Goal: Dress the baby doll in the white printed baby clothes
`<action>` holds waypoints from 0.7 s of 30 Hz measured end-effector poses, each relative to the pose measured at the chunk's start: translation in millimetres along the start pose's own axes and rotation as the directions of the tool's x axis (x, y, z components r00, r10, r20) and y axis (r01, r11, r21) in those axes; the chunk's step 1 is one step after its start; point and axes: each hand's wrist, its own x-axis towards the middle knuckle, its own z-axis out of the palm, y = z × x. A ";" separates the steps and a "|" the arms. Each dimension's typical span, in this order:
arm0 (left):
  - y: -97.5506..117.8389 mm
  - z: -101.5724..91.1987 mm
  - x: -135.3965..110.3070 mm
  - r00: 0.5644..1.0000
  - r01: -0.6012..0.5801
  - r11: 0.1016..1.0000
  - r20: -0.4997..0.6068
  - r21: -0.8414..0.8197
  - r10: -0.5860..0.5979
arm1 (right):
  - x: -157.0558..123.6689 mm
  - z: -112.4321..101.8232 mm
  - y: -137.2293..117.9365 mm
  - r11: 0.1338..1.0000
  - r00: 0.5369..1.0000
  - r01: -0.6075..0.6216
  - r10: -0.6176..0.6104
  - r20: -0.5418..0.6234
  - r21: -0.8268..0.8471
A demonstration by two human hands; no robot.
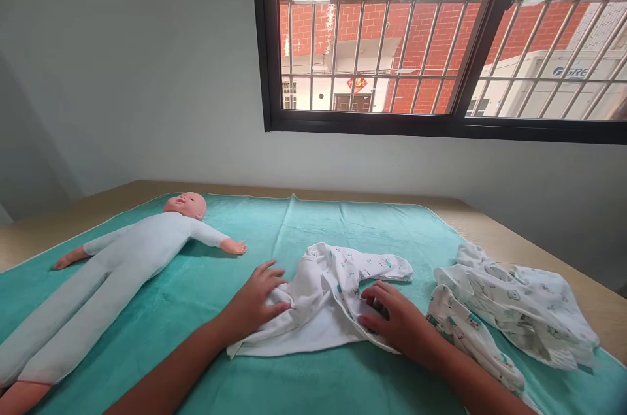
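**2 hands on 1 shirt, middle of the cloth**

My left hand [257, 300]: fingers spread, thumb apart, lying on the shirt's left side. My right hand [399, 323]: fingers curled over the shirt's right front, small gap to the thumb; can't tell if fabric is pinched.

Shirt [313, 333]: 1, white with small prints, crumpled, between both hands. 1 sleeve clearly visible, sticking out to the right; the other side is bunched near my left hand.

Doll [147, 242]: 1, on its back to the left, white suit, both arms out, 2 bare hands showing. Apart from the shirt.

Clothes pile [524, 304]: right of my right hand, at least 2 pieces going by the prints; exact count unclear.

Under all of it: 1 teal cloth [274, 389] on 1 bench [480, 219]. 1 barred window [362, 122] beyond.
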 end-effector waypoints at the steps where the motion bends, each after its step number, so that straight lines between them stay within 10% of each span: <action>1: -0.2 1.2 0.2 0.998 -0.052 0.998 0.028 0.027 0.051 | 0.0 1.0 -1.5 0.998 0.998 0.065 -0.065 0.007 -0.019; 7: 36.8 8.0 -4.7 0.992 -0.127 0.945 -0.025 -0.300 0.125 | -5.0 -4.9 -27.3 0.905 0.990 0.035 -0.090 0.112 0.425; 11: 58.7 10.3 -10.1 0.995 -0.089 0.726 -0.028 -0.682 0.096 | -9.7 -5.7 -77.4 0.810 0.955 -0.004 -0.171 0.243 0.587; 14: 58.9 13.5 -11.8 0.984 -0.062 0.621 0.058 -0.781 0.171 | -13.0 -0.9 -118.6 0.901 0.887 0.363 -0.413 0.209 0.239; 17: 50.9 20.1 -11.2 0.982 -0.012 0.699 0.124 -0.715 0.144 | -21.4 -5.3 -128.8 0.764 0.795 0.603 -0.551 0.255 -0.229; 21: 43.6 25.7 -8.3 1.000 0.012 0.707 -0.012 -0.707 -0.028 | -64.4 -40.2 -70.1 0.801 0.974 0.226 -0.191 0.120 -0.555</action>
